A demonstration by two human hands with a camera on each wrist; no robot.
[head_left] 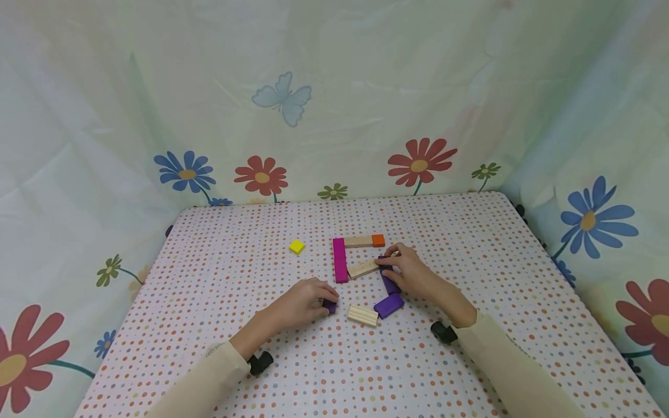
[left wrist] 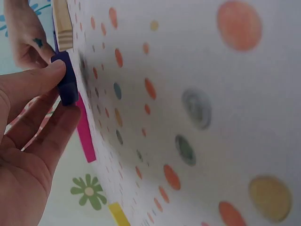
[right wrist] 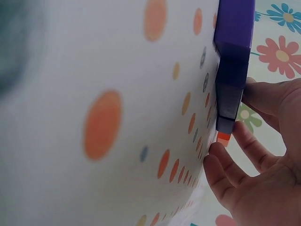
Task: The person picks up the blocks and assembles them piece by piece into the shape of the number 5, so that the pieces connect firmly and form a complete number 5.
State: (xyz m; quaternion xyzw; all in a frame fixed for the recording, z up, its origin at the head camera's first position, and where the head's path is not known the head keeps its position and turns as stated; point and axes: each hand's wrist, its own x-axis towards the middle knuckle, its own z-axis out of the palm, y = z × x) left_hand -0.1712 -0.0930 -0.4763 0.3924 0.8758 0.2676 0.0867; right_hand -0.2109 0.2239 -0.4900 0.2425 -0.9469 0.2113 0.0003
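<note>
In the head view my left hand (head_left: 308,302) pinches a small purple block (head_left: 330,306) between thumb and fingertips. The left wrist view shows that block (left wrist: 66,77) close over the cloth, thumb on one side and fingers on the other. My right hand (head_left: 413,273) has its thumb and fingertips around the far end of a row of purple blocks (head_left: 389,284). In the right wrist view the thumb lies behind the darker purple block (right wrist: 230,89), a fingertip at its end. A plain wooden block (head_left: 363,269) slants from that row toward the magenta blocks (head_left: 340,261).
Another purple block (head_left: 388,305) lies angled at the row's near end, beside a grooved wooden block (head_left: 362,315). Behind, a wooden block (head_left: 358,242) joins the magenta blocks to an orange block (head_left: 378,240). A yellow block (head_left: 297,247) sits apart, left. The dotted tablecloth (head_left: 235,261) meets floral curtains.
</note>
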